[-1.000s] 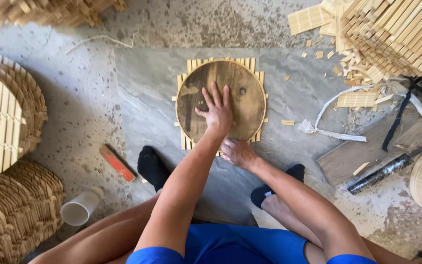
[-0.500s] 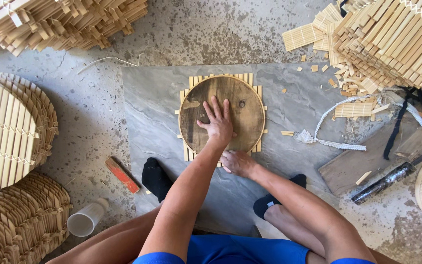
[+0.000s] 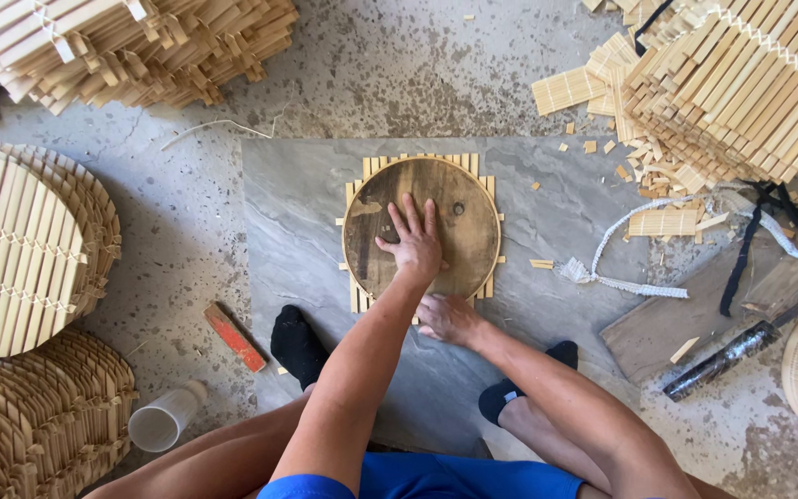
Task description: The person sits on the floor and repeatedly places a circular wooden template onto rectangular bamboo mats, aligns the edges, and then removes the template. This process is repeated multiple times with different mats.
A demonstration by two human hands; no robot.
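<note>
A round dark wooden disc (image 3: 459, 208) lies on a mat of bamboo slats (image 3: 359, 189), whose ends stick out around it. Both rest on a grey stone slab (image 3: 297, 212). My left hand (image 3: 415, 245) lies flat on the disc with fingers spread, pressing down. My right hand (image 3: 450, 319) is curled at the disc's near edge, by the slat ends. Whether it holds anything is hidden.
Round finished slat mats are stacked at the left (image 3: 20, 249) and lower left (image 3: 39, 416). Square slat mats are piled at top left (image 3: 140, 46) and top right (image 3: 741, 83). A red-handled tool (image 3: 233, 337), a white cup (image 3: 163, 420), a white cord (image 3: 621, 268), a dark rod (image 3: 722, 356) and my black-socked feet (image 3: 296, 344) surround the slab.
The view has shifted, so the disc and hands sit lower in frame. Both hands keep their places on the disc and at its near edge.
</note>
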